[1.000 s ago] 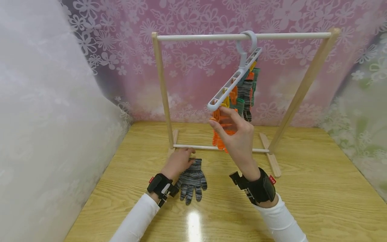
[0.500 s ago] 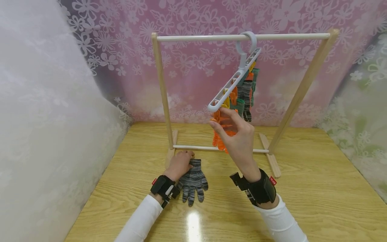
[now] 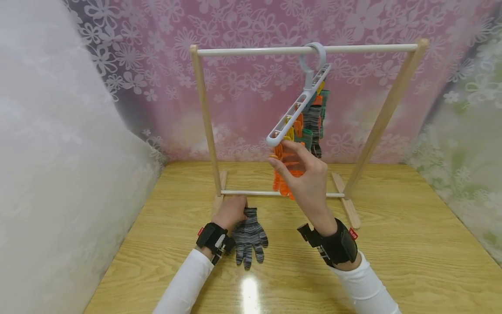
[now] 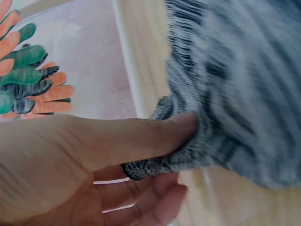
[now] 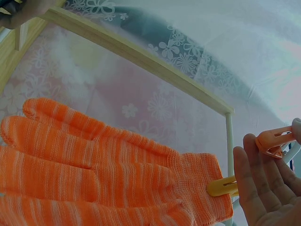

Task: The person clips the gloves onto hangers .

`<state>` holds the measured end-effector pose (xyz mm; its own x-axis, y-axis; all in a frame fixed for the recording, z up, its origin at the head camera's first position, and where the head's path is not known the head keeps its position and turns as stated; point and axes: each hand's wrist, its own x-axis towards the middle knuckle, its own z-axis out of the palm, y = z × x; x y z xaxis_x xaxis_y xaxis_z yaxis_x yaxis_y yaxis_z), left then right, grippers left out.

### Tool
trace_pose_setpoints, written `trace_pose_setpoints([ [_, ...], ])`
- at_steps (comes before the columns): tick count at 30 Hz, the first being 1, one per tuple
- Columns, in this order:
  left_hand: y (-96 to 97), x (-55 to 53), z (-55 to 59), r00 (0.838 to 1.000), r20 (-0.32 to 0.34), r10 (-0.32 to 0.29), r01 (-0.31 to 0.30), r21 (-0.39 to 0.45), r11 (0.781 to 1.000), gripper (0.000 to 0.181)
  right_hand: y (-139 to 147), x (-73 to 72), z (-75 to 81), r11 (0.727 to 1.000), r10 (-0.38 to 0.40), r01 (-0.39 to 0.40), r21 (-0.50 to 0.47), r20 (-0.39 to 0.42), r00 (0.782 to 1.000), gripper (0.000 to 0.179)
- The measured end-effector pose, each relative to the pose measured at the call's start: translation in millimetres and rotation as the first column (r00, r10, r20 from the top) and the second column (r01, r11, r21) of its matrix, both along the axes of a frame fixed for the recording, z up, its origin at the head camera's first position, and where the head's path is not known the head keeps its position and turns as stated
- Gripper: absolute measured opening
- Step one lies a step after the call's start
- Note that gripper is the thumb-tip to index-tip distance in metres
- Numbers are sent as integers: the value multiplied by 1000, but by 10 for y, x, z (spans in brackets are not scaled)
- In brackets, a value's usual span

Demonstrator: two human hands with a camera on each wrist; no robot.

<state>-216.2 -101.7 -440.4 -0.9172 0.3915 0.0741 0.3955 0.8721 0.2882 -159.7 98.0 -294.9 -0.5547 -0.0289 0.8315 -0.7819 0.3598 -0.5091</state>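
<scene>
A black-and-grey knit glove (image 3: 249,239) lies on the table with its fingers toward me. My left hand (image 3: 231,212) pinches its cuff, thumb on top and fingers beneath, as the left wrist view shows on the striped cuff (image 4: 183,141). My right hand (image 3: 311,185) is raised at the near end of a pale grey hanger (image 3: 292,115). Its thumb and fingers pinch an orange clothespin (image 5: 273,142) there. Beside that hand hangs an orange knit glove (image 5: 113,165), clipped at the cuff by a yellow clothespin (image 5: 221,186).
The hanger hooks over the white top bar (image 3: 251,51) of a wooden rack (image 3: 206,117). Farther along it hang green, grey and orange gloves (image 3: 312,124). A low white crossbar (image 3: 251,192) and wooden feet (image 3: 347,209) stand on the table (image 3: 392,261).
My left hand has come down at the glove's cuff and its fingers have curled in, pinching it. The right hand holds nearly the same place. The head view has shifted slightly.
</scene>
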Motion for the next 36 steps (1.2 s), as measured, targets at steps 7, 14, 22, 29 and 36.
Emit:
trace_pose_setpoints([
  [7, -32, 1, 150, 999, 7, -54, 54, -10, 998, 17, -1, 0, -13, 1000, -9, 9, 12, -8, 1000, 46],
  [14, -56, 40, 304, 996, 47, -75, 74, 19, 997, 20, 10, -5, -18, 1000, -21, 21, 15, -4, 1000, 47],
  [22, -138, 63, 432, 954, 216, -207, 168, 185, 968, 22, 8, 1, -12, 1000, -21, 21, 18, 3, 1000, 46],
  [29, -182, 114, 556, 945, 211, -249, 186, 279, 942, 23, 10, 0, -9, 1000, -20, 20, 18, 1, 1000, 46],
  [36, -187, 137, 614, 949, 158, -272, 220, 284, 933, 18, 15, -3, -18, 1000, -17, 17, 7, 3, 1000, 47],
])
